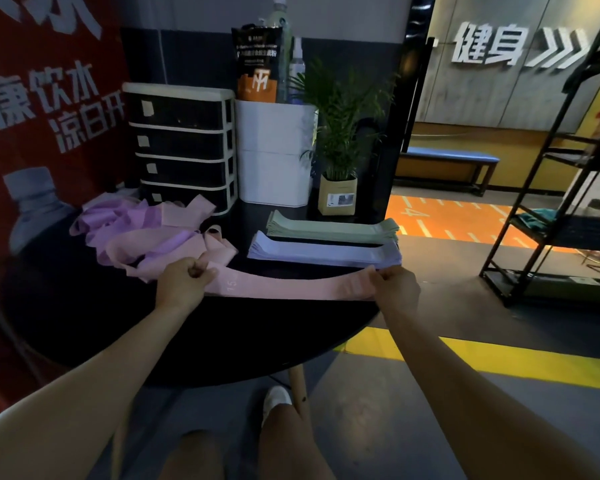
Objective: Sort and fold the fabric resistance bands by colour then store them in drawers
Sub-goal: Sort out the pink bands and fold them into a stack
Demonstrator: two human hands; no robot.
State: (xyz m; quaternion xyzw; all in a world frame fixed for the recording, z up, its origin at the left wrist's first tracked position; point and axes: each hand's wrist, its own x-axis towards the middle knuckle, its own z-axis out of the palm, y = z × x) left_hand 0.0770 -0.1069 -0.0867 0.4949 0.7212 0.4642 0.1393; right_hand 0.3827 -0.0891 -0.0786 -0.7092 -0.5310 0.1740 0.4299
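Pink resistance band (pixel 291 284) stretched flat just in front of the lavender stack (pixel 326 252); left hand (pixel 184 284) and right hand (pixel 397 284) each pinch one end, well apart. Step: straightening pink. Next, probably: start a pink stack.

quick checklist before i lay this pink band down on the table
1. Both ends held: ok. The left hand and right hand each grip an end of the pink band.
2. Band flat, untwisted: ok, it stretches level between the hands.
3. Free table under the band: ok, dark surface is bare there.
4. Sorted stacks kept apart: ok. The green stack and blue stack lie side by side beyond the band.
5. Unsorted pile clear of the band: cannot tell, it lies close to the left hand.
6. Drawers open for storing: not ok, all look closed.
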